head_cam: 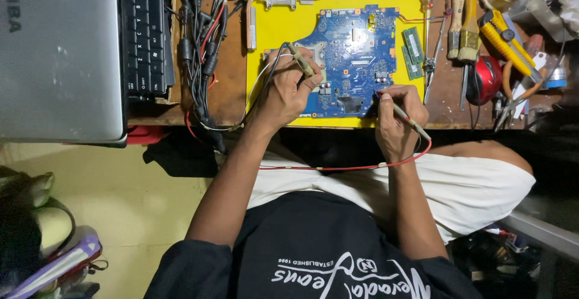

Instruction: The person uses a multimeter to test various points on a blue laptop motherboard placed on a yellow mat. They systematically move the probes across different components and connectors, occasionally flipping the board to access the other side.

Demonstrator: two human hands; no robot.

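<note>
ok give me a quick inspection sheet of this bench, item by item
surface: wooden bench with a yellow mat under the work
job's things: blue laptop circuit board on the mat; two green memory sticks beside it
clutter: copper heat pipe, paintbrushes, yellow-handled cutter, red round tool, grey laptop with black keyboard
grips: left hand holds a probe on the board; right hand holds a probe at the board's lower edge
cables: red lead across the lap; black cable bundle
surroundings: pale floor
</note>
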